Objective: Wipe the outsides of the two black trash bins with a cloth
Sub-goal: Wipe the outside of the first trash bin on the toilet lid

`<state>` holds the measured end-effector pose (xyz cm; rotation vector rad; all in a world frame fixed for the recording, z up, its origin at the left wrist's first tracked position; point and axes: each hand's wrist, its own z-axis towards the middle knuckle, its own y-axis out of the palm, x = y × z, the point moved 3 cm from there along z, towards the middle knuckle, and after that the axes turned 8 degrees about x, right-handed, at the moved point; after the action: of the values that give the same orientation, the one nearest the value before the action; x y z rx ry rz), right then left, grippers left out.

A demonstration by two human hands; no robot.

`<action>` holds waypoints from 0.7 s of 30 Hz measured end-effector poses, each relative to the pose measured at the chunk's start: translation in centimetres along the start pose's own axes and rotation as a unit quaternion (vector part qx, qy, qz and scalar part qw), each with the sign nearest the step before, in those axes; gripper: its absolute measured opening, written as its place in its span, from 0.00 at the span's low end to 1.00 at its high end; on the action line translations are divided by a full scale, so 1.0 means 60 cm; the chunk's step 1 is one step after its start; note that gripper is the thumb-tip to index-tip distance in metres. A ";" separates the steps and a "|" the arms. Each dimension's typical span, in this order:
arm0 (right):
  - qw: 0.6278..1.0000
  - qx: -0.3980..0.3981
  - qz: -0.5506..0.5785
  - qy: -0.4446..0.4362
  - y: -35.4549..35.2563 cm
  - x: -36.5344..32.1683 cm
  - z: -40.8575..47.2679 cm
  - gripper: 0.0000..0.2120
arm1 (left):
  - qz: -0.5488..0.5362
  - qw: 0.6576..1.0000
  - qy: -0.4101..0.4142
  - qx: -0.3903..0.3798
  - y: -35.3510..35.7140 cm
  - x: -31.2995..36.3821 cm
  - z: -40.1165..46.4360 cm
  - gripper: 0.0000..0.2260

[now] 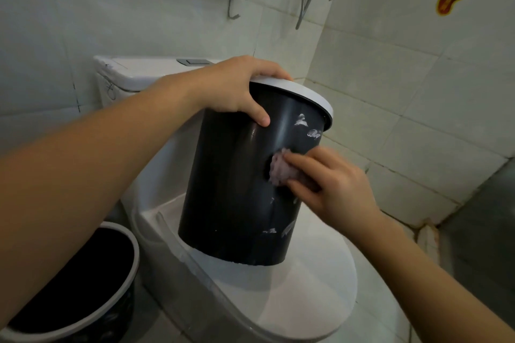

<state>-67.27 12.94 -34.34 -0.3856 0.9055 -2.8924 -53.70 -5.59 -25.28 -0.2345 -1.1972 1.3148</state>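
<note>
On the closed toilet lid (292, 295) stood the black bin (237, 189), its long axis tilted with the white rim (306, 95) leaning toward 1 o'clock. White smears lay on its wall at 12 o'clock and at 6 o'clock from the cloth (278, 168), so the next stroke probably had to run along that axis. The right hand (331, 186), the nearer one to the smears, pressed the small pinkish cloth to the wall, fingers bent around it. The left hand (237, 86) gripped the rim from above, thumb down the wall. A second bin (83, 287) sat on the floor at 8 o'clock.
</note>
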 end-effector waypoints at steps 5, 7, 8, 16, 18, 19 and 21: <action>0.999 0.000 0.012 0.030 0.003 -0.001 -0.003 0.18 | -0.001 1.000 -0.003 0.002 0.000 -0.004 0.002 0.31; 0.999 -0.026 0.031 0.000 0.009 -0.021 -0.027 0.18 | -0.004 1.000 -0.003 0.005 -0.002 -0.005 0.002 0.30; 0.998 -0.038 0.041 -0.014 0.012 -0.032 -0.042 0.17 | -0.006 1.000 -0.005 0.004 -0.003 -0.005 0.001 0.30; 0.999 -0.017 0.037 0.013 0.007 -0.028 -0.060 0.16 | -0.013 1.000 -0.002 0.002 -0.001 -0.007 0.006 0.30; 0.998 0.002 0.021 0.051 0.005 -0.016 -0.051 0.16 | -0.009 1.000 -0.003 0.002 -0.001 -0.008 0.007 0.30; 0.998 0.001 0.022 0.051 0.006 -0.017 -0.052 0.16 | -0.008 1.000 -0.003 0.002 0.000 -0.009 0.008 0.30; 0.999 -0.020 0.038 0.021 0.009 -0.030 -0.064 0.16 | -0.008 1.000 -0.003 0.002 0.000 -0.009 0.009 0.30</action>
<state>-66.55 14.89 -38.05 -0.2869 0.9648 -2.8280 -53.99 -6.30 -25.35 -0.2181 -1.1986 1.3039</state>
